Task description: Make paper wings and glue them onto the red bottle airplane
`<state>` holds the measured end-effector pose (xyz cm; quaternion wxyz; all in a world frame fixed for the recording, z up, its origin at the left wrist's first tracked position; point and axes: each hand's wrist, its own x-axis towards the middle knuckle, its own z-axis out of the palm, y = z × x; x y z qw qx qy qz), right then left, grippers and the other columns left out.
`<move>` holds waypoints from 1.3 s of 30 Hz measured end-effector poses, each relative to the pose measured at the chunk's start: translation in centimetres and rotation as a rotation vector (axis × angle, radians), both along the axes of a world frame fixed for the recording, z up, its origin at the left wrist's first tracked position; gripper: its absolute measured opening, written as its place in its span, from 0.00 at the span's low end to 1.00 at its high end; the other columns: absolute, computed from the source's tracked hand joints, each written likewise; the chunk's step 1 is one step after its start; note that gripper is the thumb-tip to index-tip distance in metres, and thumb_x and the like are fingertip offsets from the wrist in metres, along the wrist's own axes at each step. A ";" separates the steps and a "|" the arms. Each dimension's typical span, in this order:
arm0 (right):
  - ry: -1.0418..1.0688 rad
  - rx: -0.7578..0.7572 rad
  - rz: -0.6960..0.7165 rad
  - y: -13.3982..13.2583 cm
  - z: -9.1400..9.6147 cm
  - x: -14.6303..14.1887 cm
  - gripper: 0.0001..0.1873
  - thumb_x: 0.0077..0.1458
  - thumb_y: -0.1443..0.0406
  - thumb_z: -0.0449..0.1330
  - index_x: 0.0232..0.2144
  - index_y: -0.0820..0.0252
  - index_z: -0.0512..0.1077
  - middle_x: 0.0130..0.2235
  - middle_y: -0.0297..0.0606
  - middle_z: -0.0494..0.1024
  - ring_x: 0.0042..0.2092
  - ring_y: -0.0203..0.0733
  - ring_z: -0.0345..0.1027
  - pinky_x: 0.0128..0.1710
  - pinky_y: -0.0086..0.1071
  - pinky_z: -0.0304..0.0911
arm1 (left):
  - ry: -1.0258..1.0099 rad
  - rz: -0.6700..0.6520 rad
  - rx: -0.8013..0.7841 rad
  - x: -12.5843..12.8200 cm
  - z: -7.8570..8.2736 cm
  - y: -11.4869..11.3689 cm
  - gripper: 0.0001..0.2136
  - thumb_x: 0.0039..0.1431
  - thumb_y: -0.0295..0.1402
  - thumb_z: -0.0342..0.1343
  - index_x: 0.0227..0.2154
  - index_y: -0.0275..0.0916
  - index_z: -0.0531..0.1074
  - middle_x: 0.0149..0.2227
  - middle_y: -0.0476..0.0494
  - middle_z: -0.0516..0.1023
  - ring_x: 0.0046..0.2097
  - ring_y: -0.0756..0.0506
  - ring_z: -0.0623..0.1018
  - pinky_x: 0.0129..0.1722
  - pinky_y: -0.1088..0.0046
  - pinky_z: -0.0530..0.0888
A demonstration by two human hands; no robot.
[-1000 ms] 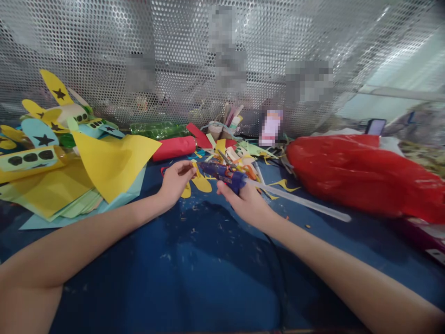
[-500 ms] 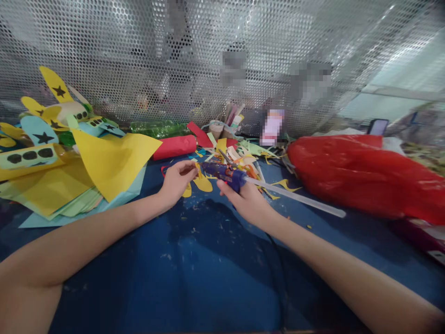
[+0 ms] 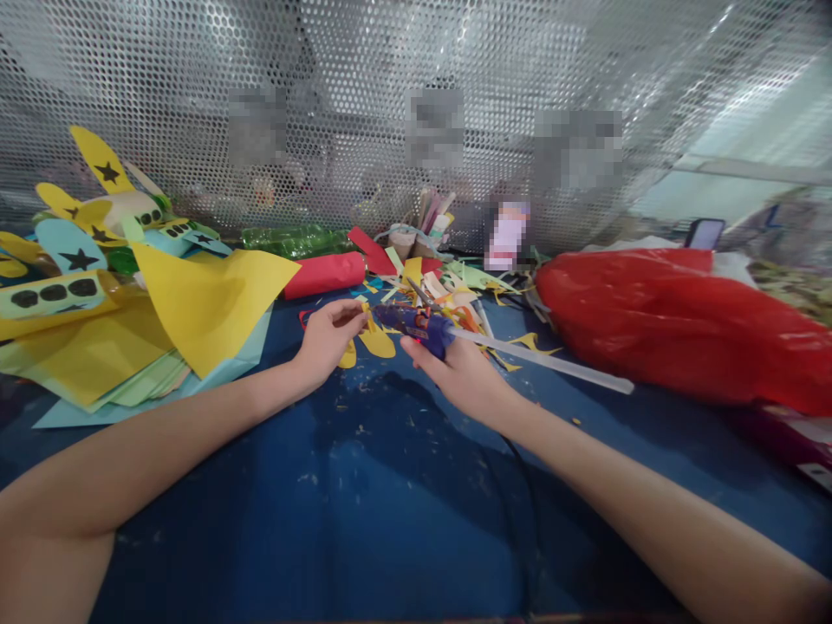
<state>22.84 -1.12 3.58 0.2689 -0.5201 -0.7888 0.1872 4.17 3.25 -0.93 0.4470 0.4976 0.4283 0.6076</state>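
My left hand [image 3: 328, 338] pinches a yellow paper cutout [image 3: 377, 341] with rounded lobes, between thumb and fingertips. Wrapped round the handle of a blue hot glue gun [image 3: 416, 324] is my right hand [image 3: 464, 373]. The gun's nozzle points left, close to the pinched paper; whether it touches cannot be made out. A long whitish glue stick [image 3: 552, 361] juts from the back of the gun toward the right. A dark cord [image 3: 529, 485] runs down the blue table [image 3: 292, 520] below my right wrist.
Paper-covered bottle planes [image 3: 71, 295] with black stars stand at left, beside stacked coloured paper [image 3: 214, 295]. Behind my hands lie a red-wrapped roll [image 3: 325, 275], a green bottle [image 3: 295, 240], paper scraps [image 3: 461, 303] and scissors [image 3: 422, 293]. A red plastic bag [image 3: 650, 321] fills the right side.
The glue gun and its stick have shifted very slightly left in view. My left hand keeps its pinch on the yellow paper cutout, almost unmoved.
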 end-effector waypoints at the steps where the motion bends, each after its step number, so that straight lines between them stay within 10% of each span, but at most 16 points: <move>1: 0.002 0.002 0.003 0.0 0.0 0.0 0.26 0.60 0.46 0.48 0.39 0.61 0.73 0.25 0.38 0.75 0.29 0.45 0.69 0.32 0.35 0.62 | 0.000 0.000 -0.002 0.0 0.0 0.0 0.06 0.46 0.30 0.62 0.29 0.37 0.75 0.29 0.47 0.78 0.29 0.50 0.75 0.35 0.71 0.74; 33: 0.016 0.020 0.039 0.1 0.2 0.1 0.26 0.60 0.48 0.49 0.47 0.61 0.71 0.42 0.45 0.79 0.43 0.48 0.71 0.43 0.39 0.65 | 0.029 0.007 -0.024 0.0 -0.1 0.0 0.05 0.47 0.29 0.62 0.29 0.37 0.75 0.30 0.47 0.78 0.30 0.49 0.76 0.37 0.69 0.75; 39: -0.038 0.027 0.025 -0.1 0.2 0.1 0.26 0.60 0.47 0.48 0.42 0.62 0.73 0.34 0.43 0.78 0.35 0.46 0.70 0.38 0.38 0.65 | 0.039 0.018 0.001 -0.1 -0.1 0.0 0.05 0.49 0.29 0.61 0.31 0.37 0.76 0.32 0.46 0.79 0.32 0.48 0.77 0.40 0.68 0.75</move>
